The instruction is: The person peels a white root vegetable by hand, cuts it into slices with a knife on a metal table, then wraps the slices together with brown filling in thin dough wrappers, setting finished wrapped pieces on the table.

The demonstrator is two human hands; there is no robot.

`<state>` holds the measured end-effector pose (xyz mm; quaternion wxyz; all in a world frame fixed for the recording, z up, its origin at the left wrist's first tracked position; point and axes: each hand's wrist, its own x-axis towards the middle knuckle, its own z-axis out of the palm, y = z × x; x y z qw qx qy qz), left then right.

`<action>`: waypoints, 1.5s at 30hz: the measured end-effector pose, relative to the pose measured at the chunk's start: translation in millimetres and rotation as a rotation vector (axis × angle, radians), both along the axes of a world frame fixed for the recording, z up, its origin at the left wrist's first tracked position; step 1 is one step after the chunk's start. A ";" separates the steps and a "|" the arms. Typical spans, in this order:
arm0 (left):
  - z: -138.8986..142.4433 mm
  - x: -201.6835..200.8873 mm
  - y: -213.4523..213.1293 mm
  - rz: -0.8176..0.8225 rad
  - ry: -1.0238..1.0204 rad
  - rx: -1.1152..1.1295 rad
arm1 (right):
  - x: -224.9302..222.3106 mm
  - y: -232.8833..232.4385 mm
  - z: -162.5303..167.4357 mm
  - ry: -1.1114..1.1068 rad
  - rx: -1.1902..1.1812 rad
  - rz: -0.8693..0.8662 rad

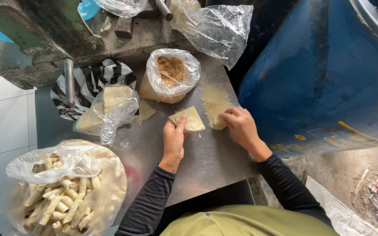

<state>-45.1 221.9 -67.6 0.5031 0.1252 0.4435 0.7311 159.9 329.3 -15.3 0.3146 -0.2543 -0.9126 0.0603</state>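
L hand point(173, 139) holds wrapper point(188, 119), R hand point(240, 124) (on stack point(214, 105))

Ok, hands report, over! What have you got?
Left hand holds a pale square pastry wrapper. Right hand on pale wrapper stack. Metal tabletop between them bare.

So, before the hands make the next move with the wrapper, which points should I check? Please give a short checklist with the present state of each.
1. Left hand holds one square wrapper sheet: ok, thumb on top, sheet lifted off the steel table.
2. Right hand rests on the wrapper stack: ok, fingertips at its lower edge.
3. Only one sheet taken: cannot tell, the edge is too thin to see.
4. Filling bag is open and near: ok, brown filling is visible just behind the hands.
5. Bag of finished rolls is open: ok, at the left of the table.
6. Free work space in front of the hands: ok.
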 end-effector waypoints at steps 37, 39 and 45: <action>33.5 -23.9 -27.9 -0.288 0.087 0.115 | -64.6 -21.8 27.0 0.037 -1.020 0.224; 32.1 -24.2 -29.7 -0.281 0.235 0.109 | -64.4 -20.7 24.9 0.026 -1.134 0.217; 21.0 -24.1 -29.9 -0.269 0.387 0.066 | -60.5 -19.5 24.4 0.062 -1.250 0.293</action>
